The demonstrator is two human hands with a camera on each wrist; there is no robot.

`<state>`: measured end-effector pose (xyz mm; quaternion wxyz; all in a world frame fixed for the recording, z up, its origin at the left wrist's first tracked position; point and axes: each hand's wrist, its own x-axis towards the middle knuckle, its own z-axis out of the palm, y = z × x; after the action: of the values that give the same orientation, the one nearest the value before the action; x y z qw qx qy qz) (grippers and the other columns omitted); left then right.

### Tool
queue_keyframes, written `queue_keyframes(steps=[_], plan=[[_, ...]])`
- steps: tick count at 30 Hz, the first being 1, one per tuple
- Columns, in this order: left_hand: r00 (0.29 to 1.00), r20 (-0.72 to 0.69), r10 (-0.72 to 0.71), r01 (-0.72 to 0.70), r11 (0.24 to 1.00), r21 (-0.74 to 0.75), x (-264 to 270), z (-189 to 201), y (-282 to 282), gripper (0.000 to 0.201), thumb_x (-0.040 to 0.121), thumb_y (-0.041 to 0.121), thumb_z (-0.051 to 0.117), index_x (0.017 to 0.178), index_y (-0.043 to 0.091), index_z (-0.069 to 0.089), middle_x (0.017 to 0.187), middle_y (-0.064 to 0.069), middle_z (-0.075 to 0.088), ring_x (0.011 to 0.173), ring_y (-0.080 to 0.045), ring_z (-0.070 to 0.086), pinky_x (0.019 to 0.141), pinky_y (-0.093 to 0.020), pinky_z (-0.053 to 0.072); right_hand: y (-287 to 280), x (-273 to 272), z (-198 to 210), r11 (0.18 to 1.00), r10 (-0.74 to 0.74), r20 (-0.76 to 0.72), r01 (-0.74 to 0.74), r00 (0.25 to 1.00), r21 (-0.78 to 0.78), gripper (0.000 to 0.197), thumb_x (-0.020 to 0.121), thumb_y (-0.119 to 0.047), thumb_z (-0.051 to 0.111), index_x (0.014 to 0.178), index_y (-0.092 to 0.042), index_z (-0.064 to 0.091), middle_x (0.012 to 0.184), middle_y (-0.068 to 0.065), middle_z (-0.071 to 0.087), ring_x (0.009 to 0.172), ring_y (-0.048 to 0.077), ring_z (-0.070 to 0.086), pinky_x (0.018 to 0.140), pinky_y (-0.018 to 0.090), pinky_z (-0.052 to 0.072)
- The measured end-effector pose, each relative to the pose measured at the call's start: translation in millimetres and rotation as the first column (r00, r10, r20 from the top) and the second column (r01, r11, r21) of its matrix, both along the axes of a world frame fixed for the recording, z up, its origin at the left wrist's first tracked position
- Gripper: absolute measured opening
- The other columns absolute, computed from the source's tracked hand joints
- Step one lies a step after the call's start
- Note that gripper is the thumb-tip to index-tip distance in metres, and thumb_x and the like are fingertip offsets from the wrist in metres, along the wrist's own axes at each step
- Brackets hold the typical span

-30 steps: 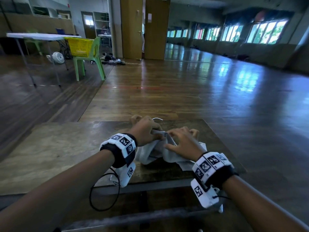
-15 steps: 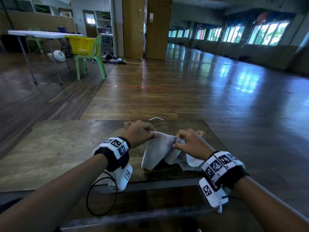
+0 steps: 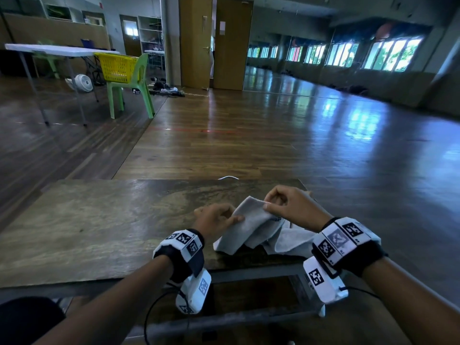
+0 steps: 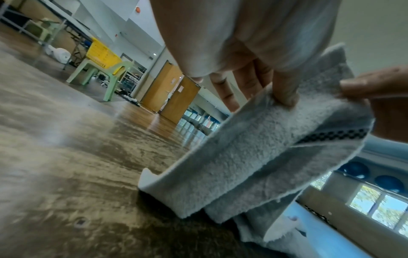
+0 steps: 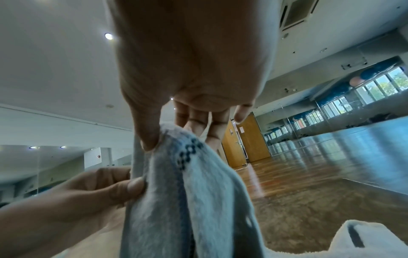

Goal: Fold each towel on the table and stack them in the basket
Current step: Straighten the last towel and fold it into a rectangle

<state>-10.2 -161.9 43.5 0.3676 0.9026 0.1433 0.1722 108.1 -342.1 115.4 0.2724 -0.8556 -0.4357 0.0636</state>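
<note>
A small grey towel [image 3: 251,227] with a dark checked stripe [image 4: 331,137] hangs folded above the near right part of the wooden table [image 3: 99,225], its lower end touching the top. My left hand [image 3: 219,217] pinches its left edge between thumb and fingers [image 4: 284,90]. My right hand [image 3: 286,202] pinches the raised top edge, thumb [image 5: 148,137] against the cloth [image 5: 187,200]. More pale cloth [image 3: 291,242] lies crumpled under my right wrist. A yellow basket [image 3: 117,67] stands on a green chair [image 3: 134,95] far off at the back left.
The table's near edge [image 3: 249,270] runs just below my wrists, its right corner close to my right hand. A white folding table [image 3: 57,49] and a small fan [image 3: 83,82] stand at the back left. Shiny wooden floor [image 3: 273,135] stretches beyond.
Both hands have drawn apart and lifted the towel; my right hand rose and moved right with the top edge, and the bunched cloth now hangs as a folded strip.
</note>
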Motion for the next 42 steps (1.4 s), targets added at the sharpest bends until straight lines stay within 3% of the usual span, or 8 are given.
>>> queue_keyframes(steps=[6,15,21,25,30,32,36,42], plan=[[0.988,0.029,-0.151,0.144,0.973,0.178,5,4,-14,0.019,0.081,0.056,0.055,0.078,0.038,0.061,0.067,0.023,0.056,0.074,0.004,0.053,0.092,-0.046,0.039,-4,-3,-17,0.997,0.072,0.069,-0.069,0.995,-0.044,0.006,0.083,-0.040,0.058,0.084,-0.035,0.061,0.079,-0.003,0.065,0.077,0.005,0.057,0.087,0.041,0.041],[0.959,-0.282,-0.030,0.140,0.914,0.380,-10,-22,15,0.030,0.088,0.049,0.044,0.069,0.025,0.043,0.081,0.003,0.057,0.083,-0.020,0.053,0.081,-0.034,0.020,-30,17,20,0.962,-0.068,0.119,0.033,0.991,0.273,0.010,0.083,-0.014,0.067,0.078,-0.023,0.065,0.076,-0.001,0.068,0.070,0.005,0.059,0.064,0.014,0.041],[0.970,-0.244,-0.001,0.100,0.914,0.393,-36,-22,42,0.020,0.092,0.029,0.053,0.093,0.014,0.067,0.090,0.006,0.062,0.092,-0.014,0.056,0.066,-0.026,0.015,-67,50,23,0.924,-0.250,0.131,0.196,0.959,0.329,0.026,0.083,-0.018,0.066,0.067,-0.035,0.055,0.068,-0.009,0.060,0.069,0.015,0.056,0.073,0.036,0.042],[0.987,-0.148,0.056,-0.014,0.963,0.271,-44,-10,62,0.011,0.090,0.035,0.057,0.081,0.036,0.065,0.089,0.013,0.069,0.088,-0.004,0.057,0.073,-0.013,0.018,-83,53,10,0.951,-0.254,0.119,0.225,0.960,0.211,0.028,0.087,-0.016,0.062,0.069,-0.035,0.053,0.069,-0.008,0.058,0.068,0.016,0.054,0.061,0.024,0.037],[0.988,-0.153,0.030,0.007,0.972,0.234,-37,7,51,0.007,0.082,0.046,0.063,0.086,0.040,0.062,0.091,0.018,0.065,0.092,0.001,0.056,0.079,-0.020,0.014,-76,48,-5,0.984,-0.167,0.104,0.172,0.980,-0.039,0.010,0.084,-0.021,0.066,0.078,-0.028,0.065,0.078,0.004,0.067,0.077,0.019,0.062,0.074,0.035,0.050],[0.988,-0.146,-0.056,0.085,0.976,0.202,-25,4,28,0.034,0.075,0.060,0.060,0.097,0.035,0.065,0.091,0.021,0.063,0.091,0.002,0.057,0.098,-0.027,0.026,-66,40,-5,0.989,-0.114,0.106,0.123,0.988,-0.082,0.006,0.082,-0.022,0.066,0.077,-0.026,0.066,0.079,0.009,0.068,0.076,0.023,0.062,0.072,0.035,0.049],[0.978,-0.087,-0.189,0.202,0.961,0.191,0,2,-34,0.064,0.059,0.077,0.040,0.107,0.039,0.061,0.098,0.024,0.064,0.095,0.003,0.057,0.099,-0.043,0.039,-50,21,1,0.993,-0.026,0.141,0.041,0.990,-0.108,0.008,0.081,-0.029,0.067,0.074,-0.032,0.064,0.072,-0.014,0.063,0.072,0.002,0.055,0.079,0.026,0.041],[0.988,0.117,-0.097,0.084,0.991,0.106,22,9,-79,0.035,0.073,0.060,0.051,0.088,0.032,0.066,0.076,0.024,0.063,0.075,0.012,0.052,0.097,-0.043,0.038,-48,11,18,0.999,-0.028,0.197,0.037,0.980,-0.039,0.013,0.080,-0.037,0.065,0.068,-0.035,0.061,0.068,-0.019,0.063,0.074,-0.006,0.055,0.099,0.038,0.036]])
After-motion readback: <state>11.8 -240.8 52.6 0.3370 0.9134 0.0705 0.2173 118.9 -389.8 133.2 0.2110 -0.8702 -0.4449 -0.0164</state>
